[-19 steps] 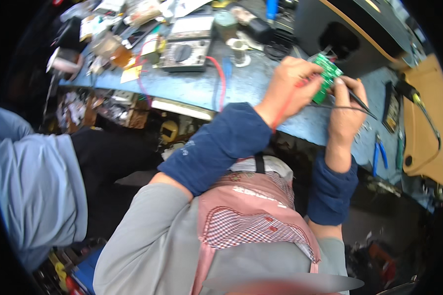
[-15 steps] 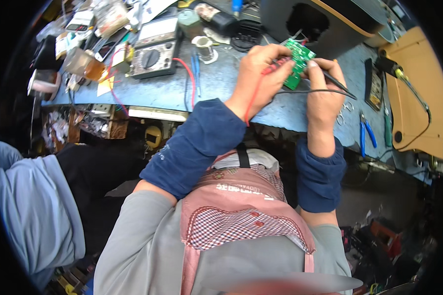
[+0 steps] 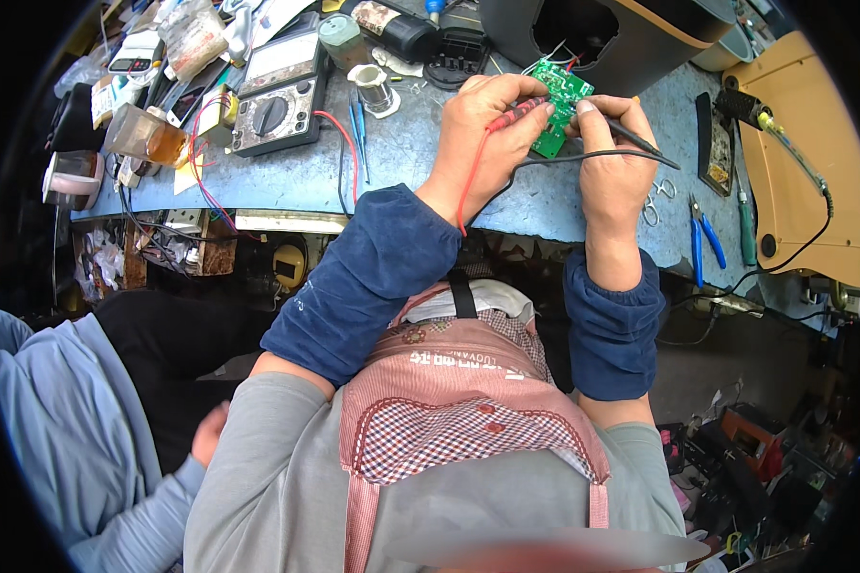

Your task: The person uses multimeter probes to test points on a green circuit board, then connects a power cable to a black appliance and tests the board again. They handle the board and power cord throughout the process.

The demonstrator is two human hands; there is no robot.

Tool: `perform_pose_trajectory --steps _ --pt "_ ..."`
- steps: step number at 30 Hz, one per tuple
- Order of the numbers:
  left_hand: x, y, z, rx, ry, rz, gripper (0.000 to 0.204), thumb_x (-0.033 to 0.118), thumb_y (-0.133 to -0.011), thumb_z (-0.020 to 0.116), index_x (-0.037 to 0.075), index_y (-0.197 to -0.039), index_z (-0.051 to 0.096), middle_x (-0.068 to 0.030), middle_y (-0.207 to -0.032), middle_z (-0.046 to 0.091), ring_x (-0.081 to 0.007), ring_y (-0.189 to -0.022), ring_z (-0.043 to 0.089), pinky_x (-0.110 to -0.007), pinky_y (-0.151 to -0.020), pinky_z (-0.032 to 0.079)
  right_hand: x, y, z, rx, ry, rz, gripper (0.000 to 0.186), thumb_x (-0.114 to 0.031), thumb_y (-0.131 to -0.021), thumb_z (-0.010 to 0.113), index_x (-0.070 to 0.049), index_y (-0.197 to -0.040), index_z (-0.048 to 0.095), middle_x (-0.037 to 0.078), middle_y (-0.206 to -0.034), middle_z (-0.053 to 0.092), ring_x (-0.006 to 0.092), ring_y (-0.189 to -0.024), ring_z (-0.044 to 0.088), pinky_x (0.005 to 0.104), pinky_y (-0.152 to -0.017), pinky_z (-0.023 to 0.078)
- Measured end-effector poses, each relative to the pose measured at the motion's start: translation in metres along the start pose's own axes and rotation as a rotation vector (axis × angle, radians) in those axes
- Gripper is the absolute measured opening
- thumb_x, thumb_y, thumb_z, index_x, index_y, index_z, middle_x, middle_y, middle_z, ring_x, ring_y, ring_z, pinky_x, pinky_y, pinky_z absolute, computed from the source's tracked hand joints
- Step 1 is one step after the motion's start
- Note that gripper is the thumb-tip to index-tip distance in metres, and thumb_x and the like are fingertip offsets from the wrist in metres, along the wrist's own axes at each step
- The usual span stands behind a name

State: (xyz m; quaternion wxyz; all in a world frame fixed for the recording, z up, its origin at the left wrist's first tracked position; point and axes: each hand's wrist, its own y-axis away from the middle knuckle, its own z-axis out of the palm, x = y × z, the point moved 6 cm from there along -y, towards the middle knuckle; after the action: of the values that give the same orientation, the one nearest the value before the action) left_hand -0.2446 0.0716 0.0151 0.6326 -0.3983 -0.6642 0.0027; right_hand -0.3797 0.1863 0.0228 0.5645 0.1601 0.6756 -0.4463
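Note:
A green circuit board (image 3: 550,141) is held up between my hands in front of a dark appliance housing (image 3: 655,43), with wires running from it into the housing's round opening. My left hand (image 3: 470,129) is closed around a red test probe (image 3: 516,115), its fingers at the board's left edge. In my right hand (image 3: 616,177) a black test probe (image 3: 637,140) is pinched, fingertips by the board's right edge. Both probe tips are too small to make out. The red lead hangs below my left hand; the black lead crosses under the board. An analog multimeter (image 3: 275,115) lies on the bench to the left.
Blue tweezers (image 3: 359,143) and a glass jar (image 3: 342,40) are near the multimeter. Scissors (image 3: 655,202), blue-handled pliers (image 3: 703,239) and a green screwdriver (image 3: 746,229) lie right on the blue bench (image 3: 411,158). A soldering iron (image 3: 784,148) rests over a tan panel (image 3: 812,115). A person sits at left.
The whole view has shifted, so the bench things sit slightly further left and higher. Both hands keep their probes at the board. The seated person's hand has come into view at left.

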Motion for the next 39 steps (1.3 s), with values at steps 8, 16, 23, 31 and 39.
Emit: perform_pose_trajectory --steps 8,16,23,31,39 --pt "0.0024 -0.0003 -0.0038 0.021 -0.039 0.066 0.022 0.011 -0.095 0.086 0.002 -0.115 0.083 -0.0114 -0.103 0.077 -0.0202 -0.098 0.071 -0.034 -0.086 0.057 0.0018 0.0001 0.0022 -0.003 0.018 0.001 0.006 -0.003 -0.103 0.074 0.002 -0.105 0.073 0.006 -0.088 0.075 0.0103 -0.078 0.07 0.0251 -0.069 0.055" --pt "0.0023 -0.0002 -0.0019 0.084 -0.01 0.071 0.02 0.012 -0.092 0.086 0.005 -0.111 0.084 -0.0117 -0.097 0.079 -0.0254 -0.096 0.073 -0.037 -0.086 0.058 0.0046 0.0012 -0.0016 -0.027 0.033 -0.004 0.007 -0.003 -0.106 0.073 0.003 -0.108 0.073 0.006 -0.095 0.074 0.01 -0.083 0.07 0.0246 -0.075 0.056" --pt "0.0012 -0.0021 0.0 0.081 -0.015 0.088 0.022 0.012 -0.091 0.086 0.004 -0.111 0.083 -0.0109 -0.098 0.08 -0.0263 -0.097 0.072 -0.038 -0.087 0.058 0.0058 -0.0002 -0.0031 -0.031 0.039 0.004 0.007 -0.003 -0.106 0.072 0.003 -0.109 0.073 0.006 -0.095 0.074 0.0111 -0.085 0.07 0.0254 -0.077 0.057" --pt "-0.0007 0.0007 -0.0017 0.064 -0.012 0.044 0.021 0.013 -0.095 0.086 0.003 -0.113 0.083 -0.0122 -0.105 0.079 -0.0224 -0.099 0.071 -0.035 -0.087 0.058 0.0016 0.0009 0.002 -0.012 0.038 -0.011 0.007 -0.005 -0.103 0.075 0.002 -0.104 0.073 0.005 -0.087 0.074 0.0095 -0.078 0.069 0.0252 -0.07 0.055" --pt "0.0005 -0.0007 -0.0011 0.021 -0.014 0.001 0.022 0.012 -0.096 0.086 0.002 -0.116 0.083 -0.0114 -0.106 0.078 -0.0201 -0.101 0.071 -0.034 -0.088 0.058 -0.0016 0.0015 0.0019 -0.002 0.037 -0.001 0.007 -0.004 -0.102 0.075 0.002 -0.105 0.073 0.007 -0.09 0.076 0.0111 -0.077 0.072 0.0252 -0.069 0.058"
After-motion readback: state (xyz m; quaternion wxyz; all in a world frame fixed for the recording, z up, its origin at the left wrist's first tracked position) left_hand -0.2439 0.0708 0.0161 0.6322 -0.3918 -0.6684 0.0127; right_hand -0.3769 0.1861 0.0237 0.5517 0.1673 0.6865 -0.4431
